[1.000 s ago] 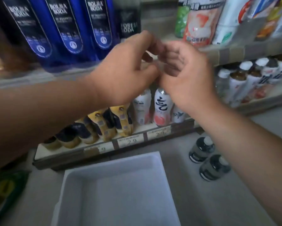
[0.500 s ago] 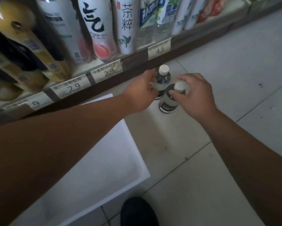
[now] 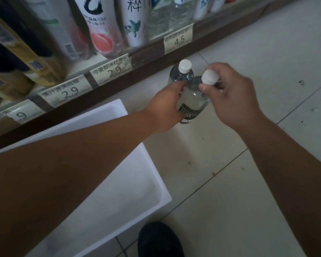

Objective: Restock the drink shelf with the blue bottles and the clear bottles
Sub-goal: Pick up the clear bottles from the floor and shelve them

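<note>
Two clear bottles with white caps stand together on the tiled floor (image 3: 248, 191), just in front of the lowest shelf (image 3: 118, 86). The nearer clear bottle (image 3: 193, 101) carries a dark label low on its body and tilts a little toward the camera; the farther clear bottle (image 3: 180, 75) stands behind it, closer to the shelf edge, and the two touch or nearly touch.

The right hand (image 3: 235, 97) has its grip clamped on the nearer bottle at the neck, thumb and curled fingers pinched just under the white cap (image 3: 209, 76). The left hand (image 3: 165, 110) comes in from the other side with its fingers wrapped round a bottle's body; the thumb lies across the clear plastic near the shoulder (which of the two bottles it actually holds, I cannot tell, since the fingers are hidden behind them).

A white foam box (image 3: 130, 186) sits on the floor to the left, beneath the left forearm, near the bottles but apart from them. Along the shelf front run price tags (image 3: 178, 40) reading 4.5, 2.9 and 2.9. Above them stand other drinks: a white bottle with a peach picture (image 3: 100, 34), a white bottle with a leaf mark (image 3: 133, 21), and yellow-and-dark bottles (image 3: 16, 58) at far left. The toe of a dark shoe (image 3: 159, 240) shows at the bottom edge.
</note>
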Demonstrator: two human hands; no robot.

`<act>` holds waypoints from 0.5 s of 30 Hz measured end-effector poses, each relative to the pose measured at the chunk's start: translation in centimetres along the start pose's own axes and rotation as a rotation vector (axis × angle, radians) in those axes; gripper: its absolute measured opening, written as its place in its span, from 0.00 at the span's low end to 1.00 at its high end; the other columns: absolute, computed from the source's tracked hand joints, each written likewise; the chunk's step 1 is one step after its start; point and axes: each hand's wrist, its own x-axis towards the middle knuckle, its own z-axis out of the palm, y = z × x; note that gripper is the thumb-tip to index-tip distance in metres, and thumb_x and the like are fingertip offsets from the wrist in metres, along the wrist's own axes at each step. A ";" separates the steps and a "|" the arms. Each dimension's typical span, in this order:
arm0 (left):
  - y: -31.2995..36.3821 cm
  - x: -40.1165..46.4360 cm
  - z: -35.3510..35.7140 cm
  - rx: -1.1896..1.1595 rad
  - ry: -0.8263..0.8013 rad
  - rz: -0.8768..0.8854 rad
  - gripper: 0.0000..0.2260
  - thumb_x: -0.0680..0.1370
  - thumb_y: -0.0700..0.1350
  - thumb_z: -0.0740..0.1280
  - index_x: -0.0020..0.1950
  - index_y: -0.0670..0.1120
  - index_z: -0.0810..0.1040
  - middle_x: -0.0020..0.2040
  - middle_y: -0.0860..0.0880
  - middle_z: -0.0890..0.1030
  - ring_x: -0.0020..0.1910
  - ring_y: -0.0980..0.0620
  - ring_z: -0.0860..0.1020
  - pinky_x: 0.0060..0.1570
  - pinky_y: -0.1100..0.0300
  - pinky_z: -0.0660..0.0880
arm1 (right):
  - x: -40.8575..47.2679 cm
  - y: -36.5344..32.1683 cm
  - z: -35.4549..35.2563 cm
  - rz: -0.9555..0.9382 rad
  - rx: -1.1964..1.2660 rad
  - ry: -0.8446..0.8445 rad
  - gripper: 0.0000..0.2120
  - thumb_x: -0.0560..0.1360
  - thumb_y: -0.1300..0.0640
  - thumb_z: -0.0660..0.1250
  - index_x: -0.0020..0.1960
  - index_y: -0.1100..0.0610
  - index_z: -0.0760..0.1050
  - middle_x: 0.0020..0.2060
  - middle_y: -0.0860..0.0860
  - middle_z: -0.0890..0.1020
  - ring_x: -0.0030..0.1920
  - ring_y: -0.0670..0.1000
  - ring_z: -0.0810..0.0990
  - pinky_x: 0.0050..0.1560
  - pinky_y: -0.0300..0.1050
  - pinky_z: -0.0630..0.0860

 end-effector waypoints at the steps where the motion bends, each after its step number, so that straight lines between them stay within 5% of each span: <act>1: 0.6 -0.1 -0.7 0.019 0.038 0.020 0.29 0.70 0.39 0.73 0.70 0.47 0.70 0.62 0.47 0.79 0.58 0.49 0.78 0.55 0.64 0.70 | 0.3 -1.0 -0.6 -0.031 0.001 -0.009 0.15 0.74 0.49 0.69 0.60 0.49 0.77 0.45 0.46 0.82 0.46 0.52 0.83 0.52 0.49 0.79; 5: 2.8 -1.0 -4.1 -0.129 0.121 0.054 0.39 0.61 0.54 0.76 0.70 0.47 0.71 0.60 0.49 0.81 0.58 0.50 0.80 0.59 0.53 0.77 | 1.3 -5.1 -3.1 -0.140 0.005 -0.030 0.17 0.72 0.45 0.68 0.59 0.48 0.77 0.45 0.44 0.83 0.47 0.51 0.84 0.53 0.52 0.80; 10: 6.0 -3.8 -9.4 -0.150 0.211 0.138 0.40 0.62 0.53 0.78 0.73 0.48 0.69 0.59 0.52 0.81 0.54 0.55 0.82 0.57 0.56 0.79 | 2.0 -10.5 -6.1 -0.262 0.159 -0.095 0.16 0.71 0.46 0.70 0.58 0.44 0.75 0.50 0.47 0.85 0.53 0.50 0.84 0.56 0.58 0.80; 15: 9.2 -6.6 -16.4 -0.170 0.354 0.111 0.37 0.60 0.53 0.79 0.68 0.52 0.74 0.54 0.55 0.83 0.49 0.58 0.84 0.52 0.54 0.81 | 2.1 -15.6 -9.8 -0.289 0.397 -0.091 0.30 0.68 0.57 0.79 0.68 0.49 0.76 0.61 0.43 0.82 0.59 0.38 0.82 0.61 0.42 0.80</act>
